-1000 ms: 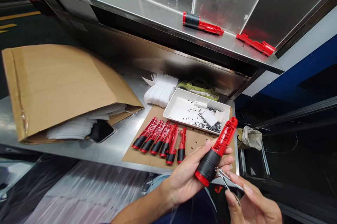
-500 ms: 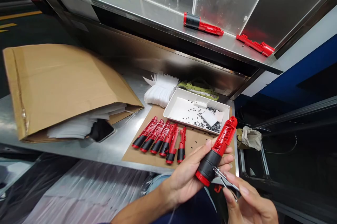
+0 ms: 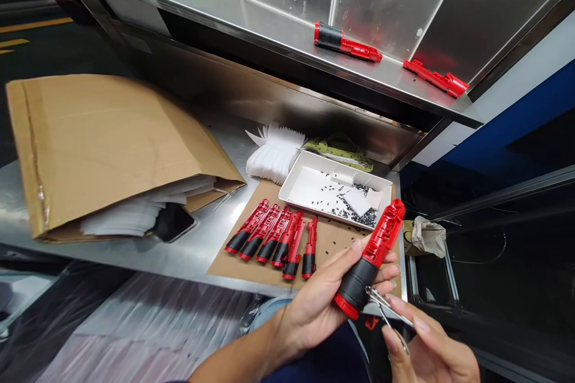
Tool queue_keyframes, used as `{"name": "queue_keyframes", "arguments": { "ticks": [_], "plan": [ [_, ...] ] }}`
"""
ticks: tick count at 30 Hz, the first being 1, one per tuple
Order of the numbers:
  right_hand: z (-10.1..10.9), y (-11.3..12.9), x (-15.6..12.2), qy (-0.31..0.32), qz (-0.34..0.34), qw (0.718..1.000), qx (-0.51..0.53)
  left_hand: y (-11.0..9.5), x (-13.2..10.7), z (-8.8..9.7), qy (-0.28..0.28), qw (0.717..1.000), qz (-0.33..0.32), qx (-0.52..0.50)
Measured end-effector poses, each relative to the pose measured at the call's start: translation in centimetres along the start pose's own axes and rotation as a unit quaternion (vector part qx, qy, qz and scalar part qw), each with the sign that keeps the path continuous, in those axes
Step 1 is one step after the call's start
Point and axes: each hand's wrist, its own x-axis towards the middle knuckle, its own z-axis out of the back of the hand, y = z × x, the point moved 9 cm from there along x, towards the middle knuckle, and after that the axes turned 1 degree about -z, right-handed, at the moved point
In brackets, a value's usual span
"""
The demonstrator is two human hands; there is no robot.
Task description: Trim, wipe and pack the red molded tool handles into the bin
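Note:
My left hand [image 3: 312,308] is closed around a red and black plastic housing [image 3: 357,281]. Its black sleeve and red end ring point down toward me, and its red ribbed part tilts up to the right. Slim metal tweezers [image 3: 390,306] are pinched in my right hand [image 3: 431,341]. Their tips are at the right edge of the black sleeve; whether they touch it I cannot tell. Several similar red and black housings [image 3: 274,236] lie in a row on a brown cardboard sheet [image 3: 224,266]. Behind them, a white tray [image 3: 294,188] contains many tiny black parts.
A large cardboard box [image 3: 112,143] with white sheets and a phone [image 3: 174,222] at its opening stands left. White stacked papers [image 3: 276,152] sit behind the tray. Overhead, a metal shelf [image 3: 269,26] bears one red-black housing [image 3: 345,41] and one red piece [image 3: 435,77].
The tweezers and my right hand have shifted slightly right and down along the sleeve's edge. My left hand keeps the housing almost still.

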Motion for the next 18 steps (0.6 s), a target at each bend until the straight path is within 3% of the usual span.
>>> {"name": "queue_keyframes", "arguments": {
  "ticks": [2,7,11,14,18],
  "plan": [
    [-0.2,-0.1,-0.1,-0.008,-0.005,1.0,0.007,-0.1,0.0,-0.2,0.002,1.0,-0.005,-0.003],
    [-0.8,0.0,0.0,0.098,0.022,0.995,0.009,-0.1,0.0,-0.5,0.008,1.0,-0.009,-0.005],
    [-0.6,0.0,0.0,0.109,0.036,0.993,-0.006,-0.1,0.0,-0.3,0.003,1.0,-0.012,0.0],
    [-0.7,0.2,-0.4,0.064,0.025,0.997,-0.019,0.0,0.1,0.0,-0.001,1.0,-0.013,0.005],
    [1.3,-0.3,-1.4,-0.081,-0.041,0.995,-0.027,-0.1,0.3,0.2,-0.005,1.0,-0.013,0.013]
  ]
}}
